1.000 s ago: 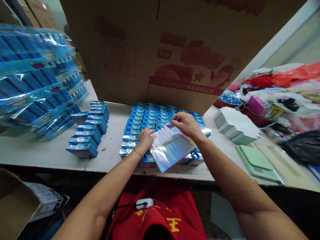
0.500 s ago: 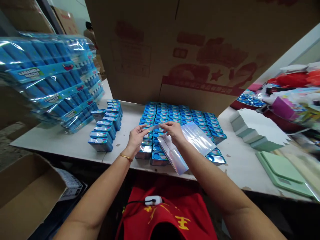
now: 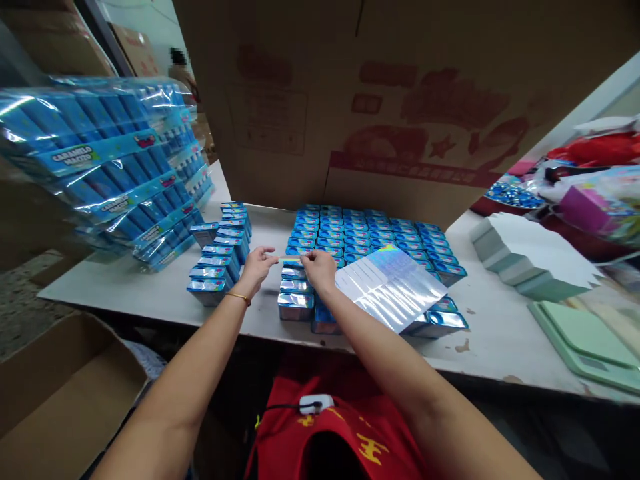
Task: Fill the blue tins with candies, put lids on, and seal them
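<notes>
A narrow sticker strip (image 3: 290, 259) is stretched level between my two hands, above the near left rows of blue tins (image 3: 296, 305). My left hand (image 3: 257, 268) pinches its left end, and my right hand (image 3: 320, 268) pinches the right end with thumb and fingertips. The tins stand packed in rows, with blue tops. Under my right forearm, a shiny silver sticker sheet (image 3: 395, 283) lies across the tins and hides several of them. Left of my left hand stands a separate group of blue boxes (image 3: 207, 287).
A big cardboard box (image 3: 320, 160) rises behind the tins. Film-wrapped packs (image 3: 115, 173) are stacked at left, above an open carton (image 3: 70, 387). Stacked white card (image 3: 535, 253) and a green scale (image 3: 585, 340) sit at right. A person (image 3: 181, 73) is far back.
Both hands have moved left with the strip, now over the left tin rows. The silver sheet now lies flatter, with its hanging front flap no longer seen. The view has shifted slightly.
</notes>
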`<state>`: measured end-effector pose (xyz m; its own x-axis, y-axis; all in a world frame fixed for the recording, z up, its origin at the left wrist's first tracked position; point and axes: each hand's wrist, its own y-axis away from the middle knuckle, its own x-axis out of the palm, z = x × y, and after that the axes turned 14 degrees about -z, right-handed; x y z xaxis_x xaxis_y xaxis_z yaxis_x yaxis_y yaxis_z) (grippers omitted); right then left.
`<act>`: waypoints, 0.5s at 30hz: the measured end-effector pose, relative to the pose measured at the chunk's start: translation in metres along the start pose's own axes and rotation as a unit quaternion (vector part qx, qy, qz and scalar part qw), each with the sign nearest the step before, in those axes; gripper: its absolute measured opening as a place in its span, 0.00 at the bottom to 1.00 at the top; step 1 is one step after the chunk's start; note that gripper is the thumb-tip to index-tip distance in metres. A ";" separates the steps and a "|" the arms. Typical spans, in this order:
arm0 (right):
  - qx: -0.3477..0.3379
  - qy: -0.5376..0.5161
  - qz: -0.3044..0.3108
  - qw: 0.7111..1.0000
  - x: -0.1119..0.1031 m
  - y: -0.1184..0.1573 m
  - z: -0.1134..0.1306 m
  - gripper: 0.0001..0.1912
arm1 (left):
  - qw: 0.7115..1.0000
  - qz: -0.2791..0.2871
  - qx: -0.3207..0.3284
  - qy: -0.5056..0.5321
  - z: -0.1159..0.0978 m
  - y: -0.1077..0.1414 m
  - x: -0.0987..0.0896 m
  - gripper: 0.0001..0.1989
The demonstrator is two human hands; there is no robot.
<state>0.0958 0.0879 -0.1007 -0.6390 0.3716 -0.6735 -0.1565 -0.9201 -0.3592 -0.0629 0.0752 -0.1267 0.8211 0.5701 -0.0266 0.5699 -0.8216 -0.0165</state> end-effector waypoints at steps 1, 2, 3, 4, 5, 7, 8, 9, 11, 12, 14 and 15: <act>-0.002 0.017 -0.001 1.000 0.002 -0.002 0.000 0.11 | 1.000 0.000 0.001 -0.001 0.002 -0.002 0.002 0.17; -0.005 0.034 0.000 0.999 0.004 -0.005 -0.001 0.11 | 1.000 0.001 0.001 -0.004 0.004 -0.005 0.004 0.17; -0.008 0.049 0.005 0.999 0.005 -0.006 -0.001 0.11 | 1.000 0.002 0.001 -0.007 0.006 -0.007 0.006 0.16; -0.012 0.065 0.010 0.998 0.007 -0.008 -0.001 0.11 | 1.000 0.002 -0.001 -0.010 0.008 -0.010 0.008 0.16; -0.016 0.080 0.016 0.997 0.008 -0.008 -0.002 0.11 | 1.000 0.002 -0.004 -0.013 0.011 -0.012 0.009 0.16; -0.033 0.111 0.026 0.993 0.009 -0.008 -0.002 0.11 | 1.000 0.006 -0.009 -0.018 0.017 -0.014 0.013 0.16; -0.045 0.129 0.030 0.990 0.009 -0.008 -0.001 0.11 | 1.000 0.008 -0.012 -0.020 0.020 -0.015 0.014 0.16; -0.056 0.146 0.035 0.987 0.009 -0.008 -0.001 0.11 | 1.000 0.010 -0.013 -0.022 0.023 -0.015 0.016 0.16; -0.081 0.175 0.040 0.980 0.006 -0.009 -0.001 0.12 | 1.000 0.007 -0.012 -0.027 0.030 -0.013 0.018 0.16; -0.097 0.184 0.040 0.977 0.004 -0.010 -0.001 0.12 | 0.999 0.003 -0.009 -0.032 0.034 -0.011 0.019 0.17; -0.152 0.189 0.049 0.969 0.000 -0.011 -0.004 0.13 | 0.999 -0.010 -0.002 -0.048 0.039 -0.009 0.017 0.17; -0.192 0.187 0.060 0.961 -0.003 -0.011 -0.006 0.13 | 0.998 -0.019 0.003 -0.058 0.040 -0.008 0.015 0.17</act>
<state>0.1036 0.0975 -0.0985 -0.3077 0.3499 -0.8848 0.2379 -0.8721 -0.4276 -0.0560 0.0905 -0.1668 0.7898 0.5970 -0.1406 0.6000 -0.7996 -0.0249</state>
